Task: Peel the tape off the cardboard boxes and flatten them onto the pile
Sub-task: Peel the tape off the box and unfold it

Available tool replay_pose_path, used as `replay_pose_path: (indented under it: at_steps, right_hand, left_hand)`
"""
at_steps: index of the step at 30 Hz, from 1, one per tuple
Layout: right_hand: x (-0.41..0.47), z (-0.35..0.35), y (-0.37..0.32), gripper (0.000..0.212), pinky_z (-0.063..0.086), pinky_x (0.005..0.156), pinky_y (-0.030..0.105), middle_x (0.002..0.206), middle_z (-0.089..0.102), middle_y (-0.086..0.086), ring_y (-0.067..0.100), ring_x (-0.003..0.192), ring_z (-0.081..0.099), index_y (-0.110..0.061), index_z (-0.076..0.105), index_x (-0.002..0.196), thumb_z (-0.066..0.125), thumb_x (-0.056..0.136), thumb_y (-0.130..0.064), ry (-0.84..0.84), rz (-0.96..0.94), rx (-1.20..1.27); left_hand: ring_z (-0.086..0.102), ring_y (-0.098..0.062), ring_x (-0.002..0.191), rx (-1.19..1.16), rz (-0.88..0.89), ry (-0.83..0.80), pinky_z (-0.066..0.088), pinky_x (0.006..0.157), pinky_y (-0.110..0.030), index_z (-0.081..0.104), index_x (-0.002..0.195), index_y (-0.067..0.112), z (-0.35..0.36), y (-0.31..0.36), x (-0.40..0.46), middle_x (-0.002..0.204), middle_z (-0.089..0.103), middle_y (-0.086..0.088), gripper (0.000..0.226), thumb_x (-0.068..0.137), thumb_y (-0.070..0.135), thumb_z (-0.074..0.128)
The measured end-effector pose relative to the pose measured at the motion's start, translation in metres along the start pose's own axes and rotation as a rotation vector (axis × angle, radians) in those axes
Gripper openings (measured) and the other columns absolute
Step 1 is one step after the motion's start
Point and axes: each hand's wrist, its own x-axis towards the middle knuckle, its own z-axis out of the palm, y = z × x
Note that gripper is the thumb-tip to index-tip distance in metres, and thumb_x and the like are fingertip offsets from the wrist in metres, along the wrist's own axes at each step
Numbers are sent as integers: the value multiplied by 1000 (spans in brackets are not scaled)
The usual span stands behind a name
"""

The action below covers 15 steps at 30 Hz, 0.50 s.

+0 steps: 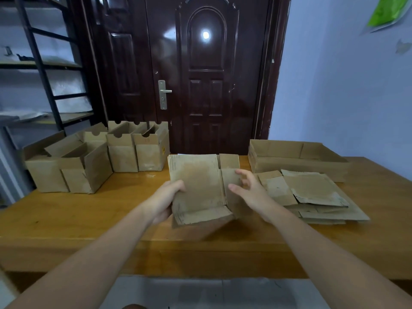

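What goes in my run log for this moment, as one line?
left hand grips flattened box | right hand open at its flap | pile on right | unflattened boxes on left

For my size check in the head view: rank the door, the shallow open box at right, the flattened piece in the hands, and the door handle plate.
1. door
2. shallow open box
3. flattened piece, close to the box; it is nearer the camera, so unsure
4. door handle plate

Left hand (pixel 171 195) grips flattened box (pixel 198 188) — right hand (pixel 247 188) at flap, pile (pixel 316 197) nr.
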Motion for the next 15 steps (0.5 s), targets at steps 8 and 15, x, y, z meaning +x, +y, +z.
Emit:
replay_pose_path:
  at_steps: [8, 15]
  right_hand:
    - [1, -20, -8, 119, 37, 113, 39, 141, 32, -11, 15, 134, 33, -45, 20, 158, 94, 66, -29, -314, 89, -193]
    - [10, -15, 0, 138, 32, 118, 52, 159, 19, 3, 31, 145, 26, -42, -1, 160, 96, 61, -41, -445, 228, -649]
  left_hand:
    - [71, -18, 107, 184, 156, 101, 62, 80, -34, 0, 161, 44, -21, -11, 14, 135, 64, -2, 87, 103, 14, 59]
    - [33, -23, 142, 812, -67, -92, 36, 113, -38, 3, 164, 33, -15, -27, 18, 155, 27, 8, 130, 69, 40, 93]
